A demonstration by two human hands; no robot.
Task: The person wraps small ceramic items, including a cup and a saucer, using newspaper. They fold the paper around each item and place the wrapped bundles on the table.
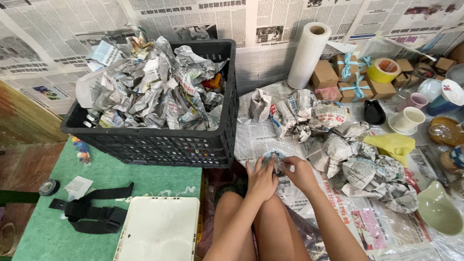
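Head view: we are working at a small newspaper bundle (274,159) on the papered floor, just in front of our knees.
Our left hand (261,181) and right hand (298,172) both curl closed around it, fingertips pinching the paper; we judge the wrapping is mid-way, and the next move calls for a careful peel or fold. What sits inside is hidden by fingers and paper. Crumpled newspaper (154,87) buries the contents of the black crate (159,145).
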